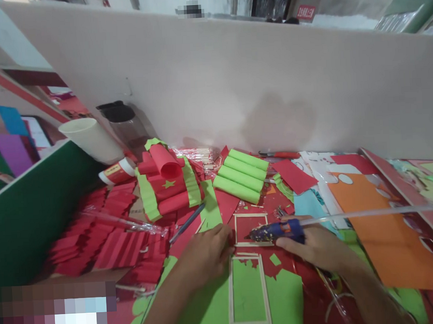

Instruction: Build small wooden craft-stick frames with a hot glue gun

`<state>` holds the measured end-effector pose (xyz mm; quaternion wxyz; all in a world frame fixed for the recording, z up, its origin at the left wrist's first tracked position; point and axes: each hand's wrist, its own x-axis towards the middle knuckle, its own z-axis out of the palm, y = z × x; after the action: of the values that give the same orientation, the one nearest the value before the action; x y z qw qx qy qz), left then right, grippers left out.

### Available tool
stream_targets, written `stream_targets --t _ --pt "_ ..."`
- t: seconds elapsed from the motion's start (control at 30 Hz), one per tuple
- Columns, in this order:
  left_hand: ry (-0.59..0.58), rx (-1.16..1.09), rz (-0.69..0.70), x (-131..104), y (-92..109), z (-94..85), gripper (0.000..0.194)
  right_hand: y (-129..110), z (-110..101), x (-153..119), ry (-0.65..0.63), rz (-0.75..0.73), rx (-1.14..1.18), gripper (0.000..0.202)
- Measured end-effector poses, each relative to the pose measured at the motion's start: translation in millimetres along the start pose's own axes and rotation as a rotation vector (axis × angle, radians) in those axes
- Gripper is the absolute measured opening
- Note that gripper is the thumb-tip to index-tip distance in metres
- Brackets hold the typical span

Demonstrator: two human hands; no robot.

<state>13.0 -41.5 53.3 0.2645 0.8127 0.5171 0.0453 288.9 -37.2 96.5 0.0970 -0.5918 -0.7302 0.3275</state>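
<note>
My right hand [311, 249] is wrapped round a dark blue glue gun [292, 229], a clear glue stick running out of its back to the right. The gun's nozzle points left, over a small rectangular frame of thin wooden sticks [254, 244]. At that frame's lower left corner is my left hand [214, 249], fingers bent together; what they hold, if anything, is hidden. Nearer to me, a second stick frame [266, 295] lies on green paper [285, 294].
Folded red paper strips [119, 247] fill the left side. Behind are a red and green paper model [171, 198], green paper rolls [241, 177], a white cup [92, 139] and a pale partition [205, 85]. Orange paper [380, 231] lies at the right; a dark pen [187, 224] lies left of centre.
</note>
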Motion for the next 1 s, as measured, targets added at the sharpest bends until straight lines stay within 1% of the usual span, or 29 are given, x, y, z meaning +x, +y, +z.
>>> stream_targets --t 0.07,0.1,0.23,0.37,0.63,1.0 --pt "0.007 -0.029 0.014 0 0 2.9 0.006 -5 8 2 0.042 0.018 -0.068 0.046" --pt "0.008 -0.038 0.016 1 0 3.7 0.006 -7 11 3 0.041 0.023 -0.086 0.046" --pt "0.003 -0.066 0.027 2 -1 3.7 0.007 -12 17 5 -0.039 -0.015 -0.086 0.041" --pt "0.005 -0.076 0.038 3 -3 3.1 0.008 -16 19 7 -0.066 -0.026 -0.093 0.042" --pt "0.007 -0.100 0.038 2 -1 3.6 0.010 -16 20 8 -0.079 0.017 -0.120 0.044" --pt "-0.007 -0.098 0.036 1 0 1.8 0.014 -18 23 10 -0.077 -0.016 -0.090 0.040"
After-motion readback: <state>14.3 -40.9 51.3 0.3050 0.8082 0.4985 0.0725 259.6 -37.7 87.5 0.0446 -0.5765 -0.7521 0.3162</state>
